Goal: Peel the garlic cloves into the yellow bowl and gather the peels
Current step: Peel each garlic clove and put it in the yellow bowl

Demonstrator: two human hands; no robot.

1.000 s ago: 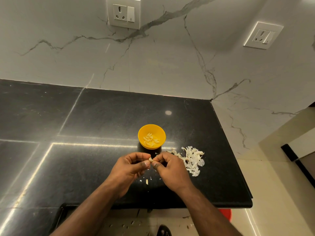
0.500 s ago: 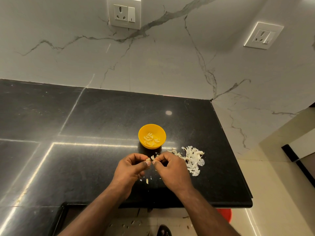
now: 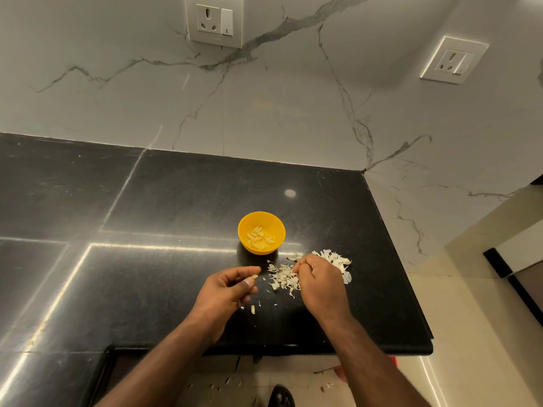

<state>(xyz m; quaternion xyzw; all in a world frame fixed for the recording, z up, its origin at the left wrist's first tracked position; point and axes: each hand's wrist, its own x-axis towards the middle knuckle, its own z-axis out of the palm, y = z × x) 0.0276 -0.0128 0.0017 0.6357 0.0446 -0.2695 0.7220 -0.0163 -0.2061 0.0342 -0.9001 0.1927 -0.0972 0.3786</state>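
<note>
The left hand [image 3: 227, 289] pinches a small garlic clove [image 3: 254, 277] between the thumb and the curled fingers, and holds it above the black table [image 3: 164, 207]. The right hand [image 3: 318, 282] is just beside it, to the right, with its fingers curled and the fingertips pressed together. It seems to pinch a small peel at the fingertips, but I cannot tell this for sure. This hand is over the pile of peels [image 3: 333, 258] and hides the middle part of it.

The peels lie on the table in one loose white heap, between the two hands and further to the right. Some small pieces [image 3: 253, 309] lie apart, near the left hand, closer to the table edge.

The yellow bowl [image 3: 261, 220] stands on the table behind the hands, near the pile but not touching it. Inside it are several peeled cloves [image 3: 258, 237].

Behind the table is a marble wall [image 3: 293, 107] with grey veins. It has two sockets, one [image 3: 214, 20] above the bowl and one [image 3: 454, 60] on the right side. A few more peels lie on the floor [image 3: 223, 383] below the table edge.
</note>
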